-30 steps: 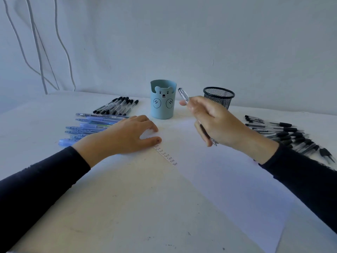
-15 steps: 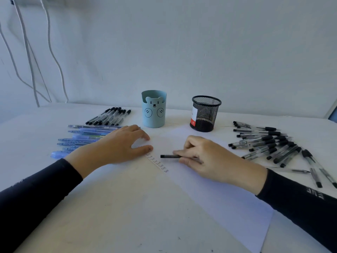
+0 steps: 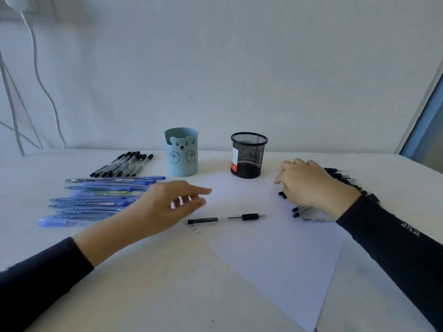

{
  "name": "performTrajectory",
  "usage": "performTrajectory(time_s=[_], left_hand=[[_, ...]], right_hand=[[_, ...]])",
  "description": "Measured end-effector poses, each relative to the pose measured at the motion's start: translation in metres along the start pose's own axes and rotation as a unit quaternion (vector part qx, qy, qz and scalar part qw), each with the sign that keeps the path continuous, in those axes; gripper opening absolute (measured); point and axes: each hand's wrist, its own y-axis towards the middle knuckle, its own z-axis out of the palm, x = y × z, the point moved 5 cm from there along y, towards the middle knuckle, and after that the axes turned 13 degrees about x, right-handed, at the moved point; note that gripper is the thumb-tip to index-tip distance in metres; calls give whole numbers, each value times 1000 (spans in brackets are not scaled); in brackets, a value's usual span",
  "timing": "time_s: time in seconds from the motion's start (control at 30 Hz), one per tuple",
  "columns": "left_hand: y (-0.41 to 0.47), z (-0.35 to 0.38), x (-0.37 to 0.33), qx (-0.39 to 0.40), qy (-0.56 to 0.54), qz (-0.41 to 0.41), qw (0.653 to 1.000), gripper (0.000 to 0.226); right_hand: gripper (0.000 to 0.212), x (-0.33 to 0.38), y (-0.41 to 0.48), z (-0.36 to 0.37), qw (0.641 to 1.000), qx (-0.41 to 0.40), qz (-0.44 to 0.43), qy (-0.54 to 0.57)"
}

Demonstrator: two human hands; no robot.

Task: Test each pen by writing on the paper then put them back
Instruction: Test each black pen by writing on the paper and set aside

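The left hand (image 3: 165, 209) hangs over the near-left corner of the white sheet of paper (image 3: 275, 255). Its fingers are loosely spread and its palm faces down. It holds nothing, and it is blurred, so we cannot tell whether it touches the sheet. The right hand (image 3: 309, 185) lies well apart from it at the sheet's right edge, with its fingers bent down onto a heap of black-capped pens (image 3: 298, 210). We cannot tell whether those fingers grip a pen or only rest on the heap.

Between the two hands, nearer the left one, a clear-barrelled pen with a black cap and black grip (image 3: 226, 218) lies flat on the paper. Its capped end is just beside the left fingertips, it points crosswise, and neither hand touches it. Small written marks (image 3: 195, 230) sit at the sheet's edge just below that capped end.

To the left of the left hand, a row of blue translucent pens (image 3: 103, 197) lies on the pale worktop (image 3: 143, 283). Behind it is a smaller row of clear pens with black caps (image 3: 122, 165). At the back, beyond the paper, a light blue pen cup with a bear face (image 3: 181, 152) and a black wire-mesh pen cup (image 3: 248, 155) stand upright, side by side but apart.
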Motion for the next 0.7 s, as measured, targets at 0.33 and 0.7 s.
performTrajectory(time_s=[0.33,0.7], left_hand=[[0,14,-10,7,16,55,998,19],[-1,-111,69,-278,38,-232,932,11]], right_hand=[[18,-3,-2,1,998,-32,30,-33],[39,51,-24,-33,958,-237,-95,127]])
